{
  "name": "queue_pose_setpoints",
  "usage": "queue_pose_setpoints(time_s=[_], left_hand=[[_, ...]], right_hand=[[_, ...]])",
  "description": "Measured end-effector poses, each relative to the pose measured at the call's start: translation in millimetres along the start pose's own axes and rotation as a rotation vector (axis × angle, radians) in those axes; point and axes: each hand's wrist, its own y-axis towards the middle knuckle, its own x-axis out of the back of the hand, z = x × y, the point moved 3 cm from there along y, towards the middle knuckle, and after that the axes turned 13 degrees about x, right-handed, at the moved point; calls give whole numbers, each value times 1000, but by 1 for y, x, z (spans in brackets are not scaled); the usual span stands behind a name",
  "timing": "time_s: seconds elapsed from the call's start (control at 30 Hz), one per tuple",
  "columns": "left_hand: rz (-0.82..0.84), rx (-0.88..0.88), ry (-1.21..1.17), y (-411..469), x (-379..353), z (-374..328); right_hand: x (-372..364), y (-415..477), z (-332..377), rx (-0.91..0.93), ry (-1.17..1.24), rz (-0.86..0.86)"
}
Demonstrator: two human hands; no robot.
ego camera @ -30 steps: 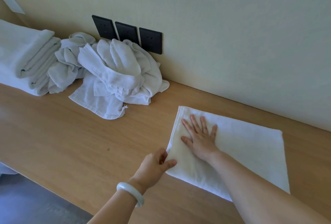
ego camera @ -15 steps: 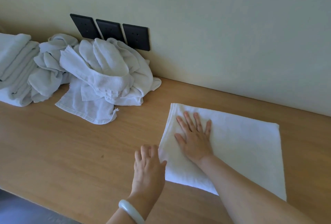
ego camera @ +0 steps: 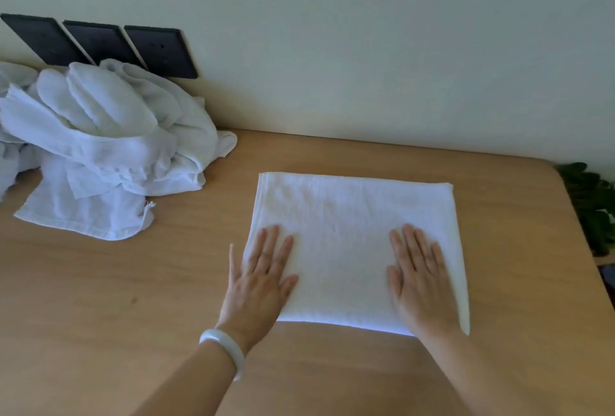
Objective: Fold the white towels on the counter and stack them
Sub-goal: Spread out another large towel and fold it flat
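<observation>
L hand (ego camera: 263, 277) moved off bench (ego camera: 100, 315) onto folded towel (ego camera: 352, 216); R hand (ego camera: 421, 277) shifted right. Both flat, fingers (ego camera: 271, 242) straight, gripping nothing. Smoothing stage, by look; pile (ego camera: 109, 146) far left awaits.

A second ago the left grip (ego camera: 263, 279) pinched the towel (ego camera: 349, 216) at its near left corner, then lay flat on the surface (ego camera: 100, 299) beside it; now it presses flat on the towel's left part. The right grip (ego camera: 421, 279) has slid away from the left grip, across to the towel's right part. The view has swung right: green leaves (ego camera: 592, 202) show beyond the right grip
</observation>
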Motion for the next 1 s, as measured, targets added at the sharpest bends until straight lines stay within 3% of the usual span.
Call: queue_pose_setpoints(time_s=[0.1, 0.2, 0.27, 0.37, 0.57, 0.67, 0.77, 0.87, 1.0], left_hand=[[31, 68, -19, 1, 1, 21], [-57, 115, -51, 4, 13, -1], [-103, 2, -91, 5, 22, -46], [-45, -261, -58, -1, 12, -100], [-40, 21, 5, 43, 3, -21], [-65, 60, -18, 60, 22, -31], [-70, -92, -45, 72, 40, -90], [26, -171, -7, 87, 31, -113], [32, 2, -6, 111, 13, -60]], right_hand=[[3, -16, -38, -164, 1, 2], [19, -19, -44, -376, -1, -80], [28, -1, -7, -293, 30, -175], [10, 12, 47, -13, 30, -31], [12, -20, -46, -296, 2, 132], [26, 5, -42, -272, 11, 40], [34, 54, 7, -43, -23, -73], [24, 90, 28, 155, -1, 16], [9, 91, -48, -49, -3, 93]])
